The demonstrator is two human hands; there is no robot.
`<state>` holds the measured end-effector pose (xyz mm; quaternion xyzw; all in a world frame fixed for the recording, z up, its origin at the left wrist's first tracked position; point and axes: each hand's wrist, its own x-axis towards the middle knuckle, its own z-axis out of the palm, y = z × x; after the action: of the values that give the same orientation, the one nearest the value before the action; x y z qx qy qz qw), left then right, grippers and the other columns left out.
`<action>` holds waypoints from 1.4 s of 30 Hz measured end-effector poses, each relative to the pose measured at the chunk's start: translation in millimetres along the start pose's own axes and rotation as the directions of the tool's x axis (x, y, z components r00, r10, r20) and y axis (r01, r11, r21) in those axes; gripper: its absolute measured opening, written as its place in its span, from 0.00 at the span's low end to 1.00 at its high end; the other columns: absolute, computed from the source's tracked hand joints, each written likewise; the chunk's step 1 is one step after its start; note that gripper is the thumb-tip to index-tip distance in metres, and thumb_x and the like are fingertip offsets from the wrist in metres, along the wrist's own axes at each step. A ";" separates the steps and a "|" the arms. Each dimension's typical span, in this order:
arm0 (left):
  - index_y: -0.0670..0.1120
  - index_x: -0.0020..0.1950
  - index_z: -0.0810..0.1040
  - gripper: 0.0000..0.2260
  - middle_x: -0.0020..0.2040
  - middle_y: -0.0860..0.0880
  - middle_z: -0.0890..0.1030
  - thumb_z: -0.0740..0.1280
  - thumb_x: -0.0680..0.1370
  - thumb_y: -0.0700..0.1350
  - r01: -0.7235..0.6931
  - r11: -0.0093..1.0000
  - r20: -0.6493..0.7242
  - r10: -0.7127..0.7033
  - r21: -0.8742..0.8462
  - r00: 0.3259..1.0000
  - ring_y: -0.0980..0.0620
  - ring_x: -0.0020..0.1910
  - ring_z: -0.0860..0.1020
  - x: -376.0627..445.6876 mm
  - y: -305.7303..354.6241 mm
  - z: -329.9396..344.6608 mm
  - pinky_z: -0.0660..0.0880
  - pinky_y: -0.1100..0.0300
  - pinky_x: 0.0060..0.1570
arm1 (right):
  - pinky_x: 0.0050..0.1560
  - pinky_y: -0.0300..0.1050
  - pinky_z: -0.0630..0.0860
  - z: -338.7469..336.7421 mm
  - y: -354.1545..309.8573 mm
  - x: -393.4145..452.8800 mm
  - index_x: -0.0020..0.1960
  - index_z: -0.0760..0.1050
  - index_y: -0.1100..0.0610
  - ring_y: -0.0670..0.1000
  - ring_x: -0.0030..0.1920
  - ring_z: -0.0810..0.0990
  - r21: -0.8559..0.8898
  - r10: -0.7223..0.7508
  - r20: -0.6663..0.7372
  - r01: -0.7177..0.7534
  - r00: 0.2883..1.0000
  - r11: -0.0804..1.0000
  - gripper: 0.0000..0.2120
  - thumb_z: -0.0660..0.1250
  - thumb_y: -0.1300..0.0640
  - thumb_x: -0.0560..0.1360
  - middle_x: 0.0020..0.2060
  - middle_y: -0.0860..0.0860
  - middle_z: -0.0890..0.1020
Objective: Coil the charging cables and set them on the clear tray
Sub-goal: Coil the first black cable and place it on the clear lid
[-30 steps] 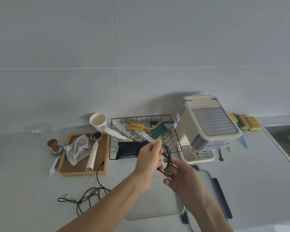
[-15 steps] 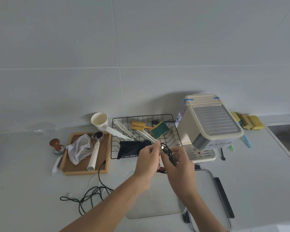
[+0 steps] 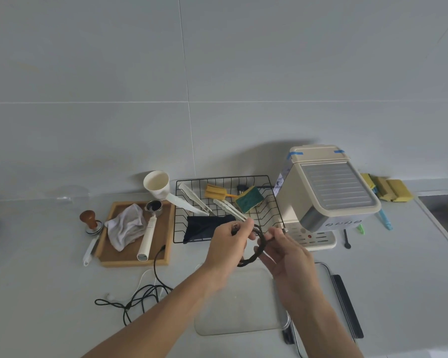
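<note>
A black braided charging cable (image 3: pixel 256 251) hangs as a small coil between my two hands, above the counter. My left hand (image 3: pixel 226 245) pinches one plug end of it near the top. My right hand (image 3: pixel 286 253) grips the coil's right side, with the other metal plug end showing at its fingertips. The clear tray (image 3: pixel 239 310) lies flat on the counter just below my hands, with nothing on it. More loose cables, black and white (image 3: pixel 142 293), lie tangled on the counter to the left of the tray.
A wooden tray (image 3: pixel 136 262) with a cloth and portafilter sits at the left. Behind my hands stands a black wire rack (image 3: pixel 224 179) with sponges and tongs, and to the right a cream coffee machine (image 3: pixel 326 192). A metal tray (image 3: pixel 331 282) lies right of the clear one.
My hands have drawn slightly apart and the coil now hangs open as a loop between them; before, both hands were bunched together around it.
</note>
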<state>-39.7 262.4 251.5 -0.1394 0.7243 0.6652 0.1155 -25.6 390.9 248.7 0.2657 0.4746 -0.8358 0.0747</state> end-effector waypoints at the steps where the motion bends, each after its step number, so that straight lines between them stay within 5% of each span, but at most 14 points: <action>1: 0.46 0.38 0.78 0.18 0.23 0.57 0.67 0.63 0.83 0.55 -0.017 1.000 0.036 0.017 0.022 0.999 0.59 0.25 0.66 -0.7 0.3 1.3 0.66 0.58 0.36 | 0.40 0.49 0.83 -0.6 0.0 2.6 0.53 0.80 0.66 0.53 0.38 0.84 0.026 0.051 -0.011 -0.050 0.999 0.998 0.08 0.65 0.61 0.83 0.36 0.55 0.82; 5: 0.46 0.38 0.79 0.17 0.29 0.57 0.78 0.65 0.82 0.55 -0.153 0.978 0.041 0.149 0.140 0.988 0.60 0.29 0.73 2.1 -4.0 2.4 0.75 0.55 0.39 | 0.33 0.46 0.83 -1.3 -3.4 11.6 0.47 0.77 0.69 0.52 0.32 0.82 0.026 0.166 -0.015 -0.166 0.986 0.986 0.07 0.66 0.65 0.81 0.33 0.58 0.80; 11: 0.49 0.54 0.77 0.06 0.42 0.51 0.84 0.64 0.84 0.51 -0.452 0.836 0.088 0.449 0.312 0.889 0.55 0.37 0.81 8.6 -8.5 -2.2 0.76 0.64 0.35 | 0.37 0.48 0.84 -2.5 -8.4 15.5 0.54 0.77 0.68 0.55 0.36 0.82 -0.100 0.135 0.002 -0.134 0.991 0.986 0.07 0.68 0.64 0.80 0.36 0.59 0.79; 16: 0.51 0.59 0.78 0.07 0.49 0.54 0.84 0.68 0.81 0.49 -0.492 0.809 0.307 0.403 0.322 0.862 0.56 0.49 0.82 11.4 -7.6 -17.2 0.79 0.62 0.49 | 0.36 0.49 0.83 -0.4 -8.7 15.1 0.52 0.76 0.64 0.57 0.38 0.83 -0.128 -0.004 -0.076 -0.006 0.997 0.992 0.03 0.67 0.64 0.81 0.35 0.57 0.80; 20: 0.48 0.56 0.80 0.05 0.47 0.57 0.83 0.69 0.81 0.46 -0.514 0.752 0.236 0.457 0.412 0.858 0.59 0.47 0.82 12.4 -11.0 -21.9 0.76 0.69 0.46 | 0.39 0.50 0.84 2.8 -8.0 11.8 0.53 0.75 0.64 0.58 0.42 0.85 -0.254 -0.038 -0.041 0.026 0.998 0.967 0.04 0.67 0.63 0.81 0.44 0.59 0.84; 24: 0.46 0.52 0.77 0.04 0.41 0.55 0.83 0.68 0.82 0.46 -0.397 0.789 0.165 0.363 0.470 0.917 0.62 0.36 0.82 10.2 -3.0 -18.3 0.75 0.72 0.36 | 0.42 0.54 0.85 7.0 1.4 14.6 0.59 0.72 0.65 0.61 0.42 0.87 -0.321 -0.024 -0.032 0.013 0.999 0.947 0.08 0.61 0.60 0.84 0.43 0.61 0.87; 27: 0.45 0.50 0.76 0.05 0.40 0.51 0.84 0.67 0.82 0.45 -0.269 0.867 0.113 0.244 0.419 0.963 0.61 0.31 0.82 8.2 3.6 -16.8 0.74 0.71 0.30 | 0.47 0.58 0.84 8.5 2.3 13.8 0.57 0.73 0.67 0.63 0.39 0.85 -0.220 0.115 0.061 -0.099 0.991 0.971 0.11 0.58 0.60 0.85 0.41 0.63 0.85; 30: 0.42 0.45 0.78 0.09 0.34 0.51 0.80 0.69 0.80 0.47 -0.052 0.958 0.127 0.016 0.283 0.992 0.60 0.26 0.76 9.7 10.4 -20.2 0.74 0.68 0.29 | 0.35 0.47 0.79 9.4 -2.1 11.1 0.51 0.73 0.64 0.51 0.29 0.72 -0.025 0.268 0.181 -0.268 0.946 0.963 0.10 0.55 0.60 0.84 0.33 0.56 0.77; 32: 0.43 0.40 0.78 0.13 0.32 0.49 0.75 0.70 0.80 0.48 0.141 0.987 0.279 -0.159 0.082 0.947 0.52 0.31 0.76 8.9 13.9 -26.2 0.77 0.63 0.34 | 0.28 0.41 0.71 8.2 -5.1 14.1 0.50 0.70 0.61 0.49 0.28 0.63 -0.008 0.283 0.203 -0.288 0.937 0.958 0.07 0.56 0.60 0.83 0.31 0.52 0.70; 34: 0.44 0.36 0.75 0.15 0.34 0.47 0.75 0.69 0.81 0.48 0.319 0.935 0.439 -0.224 -0.155 0.870 0.45 0.40 0.77 6.2 15.0 -29.0 0.80 0.56 0.42 | 0.26 0.40 0.65 9.9 -8.2 15.2 0.54 0.68 0.61 0.49 0.31 0.58 -0.043 0.275 0.251 -0.273 0.928 0.961 0.05 0.58 0.59 0.82 0.32 0.52 0.66; 36: 0.45 0.36 0.72 0.15 0.34 0.48 0.75 0.68 0.81 0.47 0.399 0.847 0.459 -0.215 -0.352 0.862 0.47 0.38 0.77 2.6 15.5 -28.4 0.79 0.56 0.44 | 0.26 0.40 0.68 13.5 -12.5 12.3 0.57 0.68 0.61 0.49 0.29 0.63 -0.033 0.264 0.301 -0.267 0.916 0.963 0.07 0.59 0.59 0.82 0.32 0.52 0.65; 39: 0.45 0.36 0.72 0.15 0.32 0.49 0.71 0.65 0.82 0.48 0.383 0.757 0.448 -0.134 -0.530 0.884 0.51 0.32 0.76 -1.4 19.3 -27.6 0.79 0.56 0.40 | 0.23 0.39 0.70 17.4 -23.5 4.4 0.51 0.68 0.59 0.51 0.29 0.71 0.002 0.230 0.333 -0.245 0.914 0.970 0.03 0.60 0.60 0.82 0.32 0.52 0.65; 42: 0.44 0.38 0.71 0.15 0.32 0.48 0.69 0.63 0.83 0.46 0.357 0.711 0.434 -0.082 -0.605 0.897 0.51 0.28 0.76 -4.6 25.7 -30.6 0.80 0.56 0.33 | 0.28 0.42 0.71 20.2 -32.4 -4.3 0.47 0.68 0.57 0.51 0.29 0.68 -0.037 0.177 0.379 -0.177 0.908 0.984 0.05 0.60 0.59 0.82 0.32 0.52 0.67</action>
<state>-43.9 234.2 279.7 -0.1284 0.3769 0.8756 0.2736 -41.8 391.0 283.5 0.1401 0.4256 -0.8609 0.2410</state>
